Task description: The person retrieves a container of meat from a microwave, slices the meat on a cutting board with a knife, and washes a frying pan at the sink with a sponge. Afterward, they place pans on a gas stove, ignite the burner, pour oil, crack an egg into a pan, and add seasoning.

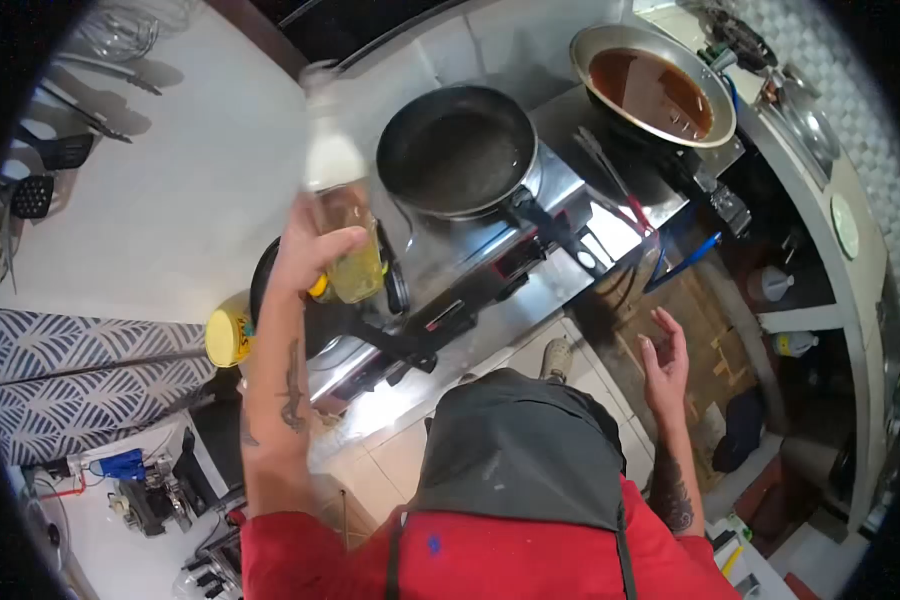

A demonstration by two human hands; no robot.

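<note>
My left hand (310, 245) grips a clear bottle of yellowish liquid (355, 250) over the left part of the stove. The bottle's upper end is pale and blurred. Just right of it, a black frying pan (455, 150) rests on the stove, its handle toward me and its inside dark with a slight shine. A second dark pan (335, 325) lies under my left forearm, partly hidden. My right hand (667, 365) hangs at the right with fingers apart, holding nothing, near the front of the stove.
A large metal pan of brown liquid (650, 90) stands at the back right. Tongs with red handles (615, 180) lie beside it. A yellow-labelled tub (228, 338) is at the left. Utensils (65, 150) hang on the left wall, and shelves (805, 318) line the right.
</note>
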